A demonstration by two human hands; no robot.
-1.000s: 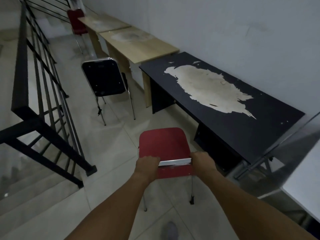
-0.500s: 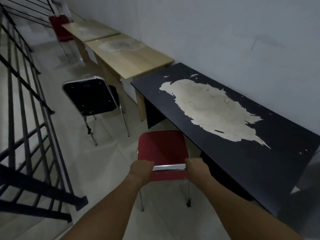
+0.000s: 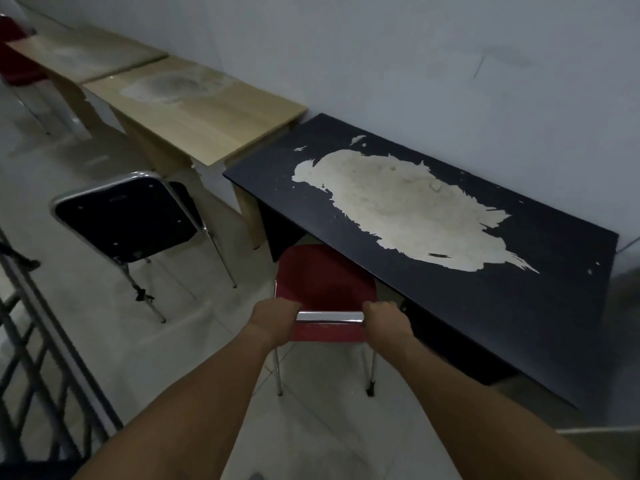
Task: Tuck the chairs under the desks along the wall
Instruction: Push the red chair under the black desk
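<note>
Both hands, left hand [image 3: 275, 318] and right hand [image 3: 387, 322], are clenched on the red chair [image 3: 323, 289] backrest's chrome top rail, seat just starting under the black desk [image 3: 519, 306] ahead, so next it probably needs a straight push.

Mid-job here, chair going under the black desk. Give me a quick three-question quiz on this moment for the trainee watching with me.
1. True or false: both hands grip the backrest of the red chair.
2. Which desk is the red chair's seat starting to slide under?
A. the black desk
B. the near wooden desk
C. the far wooden desk
3. Fill in: the black chair stands on the open floor in front of the near ______ desk, not tucked in.

Key
1. True: the left hand and the right hand close on the chrome top rail.
2. A
3. wooden
</note>
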